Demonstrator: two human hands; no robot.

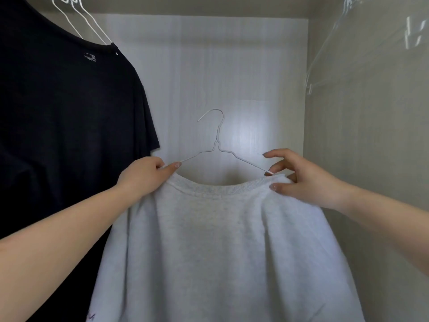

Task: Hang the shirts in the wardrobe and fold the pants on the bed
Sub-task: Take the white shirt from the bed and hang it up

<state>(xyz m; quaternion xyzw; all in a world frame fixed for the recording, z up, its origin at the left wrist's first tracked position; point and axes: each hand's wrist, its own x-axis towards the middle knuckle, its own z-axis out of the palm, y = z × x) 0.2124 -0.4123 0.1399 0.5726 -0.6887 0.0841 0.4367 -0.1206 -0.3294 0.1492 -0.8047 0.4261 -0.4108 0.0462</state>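
Holding a grey shirt [222, 240] up inside the wardrobe [362, 159], the person has a white hanger [218, 145] threaded through its collar: the left hand [144, 176] grips the shirt's left shoulder with thumb and fingers curled round it, while the right hand [301, 180] pinches the collar edge at the right, its upper fingers spread loose near the wire. This looks like the hanging step, with a black shirt [69, 124] already hung at the left. Next, I judge, the hanger's hook must be lifted onto the rail, which lies out of view above.
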